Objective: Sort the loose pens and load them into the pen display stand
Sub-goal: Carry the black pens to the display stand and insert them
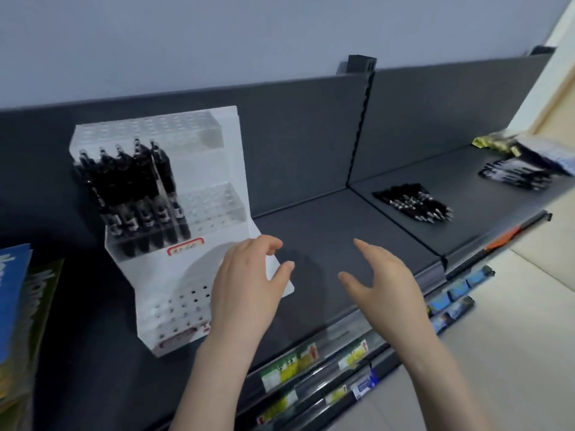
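A white and clear pen display stand (217,169) sits on the dark shelf (326,231) at the left. Several black pens (133,188) stand in the left half of its middle tier; the other holes show no pens. My left hand (249,287) hovers over the stand's lower right corner with loosely bent fingers, holding nothing. To its right, my right hand (382,281) hangs above the bare shelf with fingers spread and nothing in it. A pile of loose black pens (413,202) lies on the shelf at the right, well beyond both hands.
A second bundle of black-and-white pens (513,174) and some packets (497,143) lie at the far right. Blue and green booklets (21,306) stand at the left edge. Price labels (311,365) line the shelf's front rail. An upright divider (361,119) splits the back panel.
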{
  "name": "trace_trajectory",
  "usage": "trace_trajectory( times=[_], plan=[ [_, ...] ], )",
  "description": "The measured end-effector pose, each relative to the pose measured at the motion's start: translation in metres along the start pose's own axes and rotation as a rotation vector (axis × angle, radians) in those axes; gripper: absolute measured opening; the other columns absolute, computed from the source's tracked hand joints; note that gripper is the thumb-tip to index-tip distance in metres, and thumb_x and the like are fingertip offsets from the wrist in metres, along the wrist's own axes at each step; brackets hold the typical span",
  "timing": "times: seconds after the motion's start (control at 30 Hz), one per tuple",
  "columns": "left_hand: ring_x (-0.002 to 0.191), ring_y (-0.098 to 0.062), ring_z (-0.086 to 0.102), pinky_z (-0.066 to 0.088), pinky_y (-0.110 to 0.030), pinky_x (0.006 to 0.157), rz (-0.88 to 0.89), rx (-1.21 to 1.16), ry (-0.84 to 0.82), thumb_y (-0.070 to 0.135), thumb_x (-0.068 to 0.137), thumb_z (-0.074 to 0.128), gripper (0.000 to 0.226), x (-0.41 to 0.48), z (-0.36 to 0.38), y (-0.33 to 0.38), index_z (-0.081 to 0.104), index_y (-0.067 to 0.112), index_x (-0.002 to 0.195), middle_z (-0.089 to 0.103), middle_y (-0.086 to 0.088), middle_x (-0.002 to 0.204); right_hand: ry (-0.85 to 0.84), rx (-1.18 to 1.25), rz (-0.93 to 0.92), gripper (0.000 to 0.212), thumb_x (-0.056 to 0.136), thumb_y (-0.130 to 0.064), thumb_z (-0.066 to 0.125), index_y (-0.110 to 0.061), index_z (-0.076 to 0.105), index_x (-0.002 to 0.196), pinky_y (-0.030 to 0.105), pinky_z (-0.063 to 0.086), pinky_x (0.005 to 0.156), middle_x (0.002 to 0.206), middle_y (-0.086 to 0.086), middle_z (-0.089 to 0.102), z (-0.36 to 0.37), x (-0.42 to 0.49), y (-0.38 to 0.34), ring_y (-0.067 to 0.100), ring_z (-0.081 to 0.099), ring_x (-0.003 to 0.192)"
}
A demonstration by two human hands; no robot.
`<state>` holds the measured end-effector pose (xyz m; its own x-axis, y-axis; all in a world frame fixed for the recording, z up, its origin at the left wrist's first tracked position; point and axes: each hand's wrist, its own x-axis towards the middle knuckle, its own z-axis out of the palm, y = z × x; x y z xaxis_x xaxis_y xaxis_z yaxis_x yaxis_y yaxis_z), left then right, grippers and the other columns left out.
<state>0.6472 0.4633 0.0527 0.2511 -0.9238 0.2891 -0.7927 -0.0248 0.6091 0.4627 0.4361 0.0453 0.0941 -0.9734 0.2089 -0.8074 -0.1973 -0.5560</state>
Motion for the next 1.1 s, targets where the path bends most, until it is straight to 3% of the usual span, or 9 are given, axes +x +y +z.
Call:
trace_trajectory(
  times=[0.33, 0.53, 0.8, 1.1],
  plan=[
    [0.108, -0.003, 0.052, 0.044, -0.023, 0.085, -0.053, -0.033, -0.032, 0.041, 0.088, 0.062, 0.030, -0.016, 0.114, 0.126, 0.057, 0.032, 0.117, 0.057, 0.020, 0.110, 0.017, 0.051, -0.073, 0.061, 0.088, -0.034, 0.062, -0.023, 0.039, 0.143, 0.026, 0.037, 0.103, 0.141, -0.008, 0.047, -0.089, 0.023, 0.129, 0.009, 0.039, 0.133],
    [0.099, 0.001, 0.052, 0.039, -0.017, 0.080, -0.059, -0.060, -0.071, 0.040, 0.089, 0.063, 0.029, -0.011, 0.177, 0.190, 0.058, 0.032, 0.116, 0.056, 0.020, 0.111, 0.021, 0.029, -0.071, 0.058, 0.088, -0.033, 0.063, -0.020, 0.043, 0.141, 0.024, 0.035, 0.104, 0.139, -0.005, 0.051, -0.129, 0.042, 0.204, 0.012, 0.042, 0.131],
    [0.101, 0.002, 0.052, 0.038, -0.016, 0.078, -0.115, -0.051, -0.119, 0.040, 0.088, 0.063, 0.026, 0.018, 0.224, 0.212, 0.059, 0.032, 0.113, 0.057, 0.019, 0.108, -0.044, 0.063, -0.045, 0.058, 0.087, -0.032, 0.064, -0.021, 0.044, 0.140, 0.022, 0.033, 0.104, 0.138, -0.006, 0.051, -0.130, 0.077, 0.254, 0.011, 0.042, 0.131],
    [0.104, -0.003, 0.053, 0.043, -0.021, 0.078, -0.164, -0.018, -0.104, 0.043, 0.091, 0.059, 0.030, 0.111, 0.259, 0.200, 0.057, 0.031, 0.119, 0.058, 0.016, 0.113, -0.062, -0.006, -0.051, 0.055, 0.088, -0.029, 0.062, -0.021, 0.045, 0.140, 0.022, 0.034, 0.100, 0.136, -0.006, 0.052, -0.130, 0.175, 0.268, 0.014, 0.044, 0.128]
  ],
)
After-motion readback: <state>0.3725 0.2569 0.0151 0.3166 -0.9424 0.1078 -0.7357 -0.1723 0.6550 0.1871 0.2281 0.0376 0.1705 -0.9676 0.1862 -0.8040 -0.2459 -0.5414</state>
